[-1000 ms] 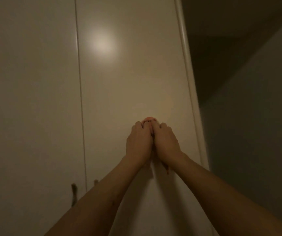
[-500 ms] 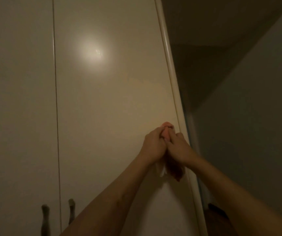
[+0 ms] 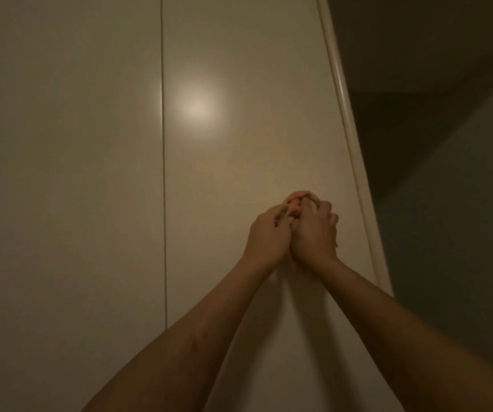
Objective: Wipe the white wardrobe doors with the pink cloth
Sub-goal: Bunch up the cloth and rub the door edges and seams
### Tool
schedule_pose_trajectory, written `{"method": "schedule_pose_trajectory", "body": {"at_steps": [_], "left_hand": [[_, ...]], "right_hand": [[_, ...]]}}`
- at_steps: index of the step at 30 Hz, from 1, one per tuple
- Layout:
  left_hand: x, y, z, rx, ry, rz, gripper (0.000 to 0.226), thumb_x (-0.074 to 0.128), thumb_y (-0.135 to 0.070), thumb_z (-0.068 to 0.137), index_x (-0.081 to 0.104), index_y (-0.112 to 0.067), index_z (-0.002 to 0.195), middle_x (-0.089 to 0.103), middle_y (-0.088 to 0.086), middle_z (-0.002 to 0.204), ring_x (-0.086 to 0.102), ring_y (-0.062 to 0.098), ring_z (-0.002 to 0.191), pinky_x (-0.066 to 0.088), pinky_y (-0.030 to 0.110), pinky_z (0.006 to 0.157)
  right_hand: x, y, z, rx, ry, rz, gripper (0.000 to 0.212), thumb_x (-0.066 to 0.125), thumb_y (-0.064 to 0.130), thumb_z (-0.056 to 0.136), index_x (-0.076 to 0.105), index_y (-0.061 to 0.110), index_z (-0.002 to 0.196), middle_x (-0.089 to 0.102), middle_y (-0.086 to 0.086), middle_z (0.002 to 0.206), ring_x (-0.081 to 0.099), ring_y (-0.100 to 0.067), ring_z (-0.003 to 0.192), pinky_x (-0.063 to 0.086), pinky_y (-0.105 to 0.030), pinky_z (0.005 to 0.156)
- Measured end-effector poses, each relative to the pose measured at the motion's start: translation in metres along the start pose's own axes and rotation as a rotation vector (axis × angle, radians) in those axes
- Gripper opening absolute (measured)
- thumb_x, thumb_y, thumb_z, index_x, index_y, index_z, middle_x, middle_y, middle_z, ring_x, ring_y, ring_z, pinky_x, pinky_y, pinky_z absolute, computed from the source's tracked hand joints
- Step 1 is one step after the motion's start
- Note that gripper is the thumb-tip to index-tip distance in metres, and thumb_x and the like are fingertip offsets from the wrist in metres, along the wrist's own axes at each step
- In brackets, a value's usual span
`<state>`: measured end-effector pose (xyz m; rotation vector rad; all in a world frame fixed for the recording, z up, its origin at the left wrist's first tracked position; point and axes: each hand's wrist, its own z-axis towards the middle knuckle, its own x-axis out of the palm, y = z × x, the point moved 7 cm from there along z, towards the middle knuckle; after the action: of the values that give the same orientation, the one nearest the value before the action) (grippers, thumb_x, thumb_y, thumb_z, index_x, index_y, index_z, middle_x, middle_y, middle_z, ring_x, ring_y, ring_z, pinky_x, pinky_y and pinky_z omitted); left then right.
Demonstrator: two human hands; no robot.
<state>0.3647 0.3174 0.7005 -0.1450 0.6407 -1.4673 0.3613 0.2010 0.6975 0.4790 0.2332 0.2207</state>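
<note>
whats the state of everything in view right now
pink cloth: bunched, mostly hidden between both hands, against the right-hand door
left hand: fingers curled, grips the cloth
right hand: fingers curled, grips the cloth
white wardrobe doors: shut, thin seam between them

Dim, warm, soft footage; a glare spot (image 3: 197,107) shines on the wardrobe door (image 3: 254,69).

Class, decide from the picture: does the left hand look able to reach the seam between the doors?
Probably yes. Only bare door lies between the left hand and the seam, though it grips the cloth with the right hand.
</note>
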Motion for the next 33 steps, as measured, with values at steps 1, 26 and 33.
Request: {"method": "schedule_pose_trajectory", "body": {"at_steps": [1,26,33], "left_hand": [[-0.015,-0.001,0.0,0.02,-0.032,0.017,0.041,0.047,-0.021,0.087,0.064,-0.017,0.124,0.067,0.005,0.122,0.061,0.019,0.113,0.048,0.037,0.101],[-0.316,0.057,-0.095,-0.046,-0.399,0.168,0.028,0.042,-0.004,0.093,0.065,-0.013,0.107,0.064,0.004,0.095,0.063,0.021,0.087,0.059,0.044,0.074],[-0.387,0.07,-0.125,-0.109,-0.458,0.161,0.025,0.042,-0.006,0.093,0.063,-0.016,0.104,0.063,0.009,0.092,0.062,0.019,0.07,0.053,0.029,0.057]], "right_hand": [[0.001,0.01,0.007,-0.002,-0.027,-0.019,0.038,0.045,0.031,0.092,0.045,0.02,0.129,0.036,-0.011,0.138,0.039,-0.034,0.118,0.043,-0.048,0.093],[0.08,0.313,0.019,-0.3,-0.123,-0.005,0.038,0.051,0.024,0.092,0.049,0.015,0.129,0.041,-0.013,0.134,0.041,-0.035,0.114,0.037,-0.041,0.093],[0.115,0.412,-0.028,-0.433,-0.11,0.018,0.043,0.053,0.023,0.091,0.046,0.013,0.132,0.043,-0.012,0.134,0.042,-0.032,0.116,0.04,-0.041,0.096]]}}
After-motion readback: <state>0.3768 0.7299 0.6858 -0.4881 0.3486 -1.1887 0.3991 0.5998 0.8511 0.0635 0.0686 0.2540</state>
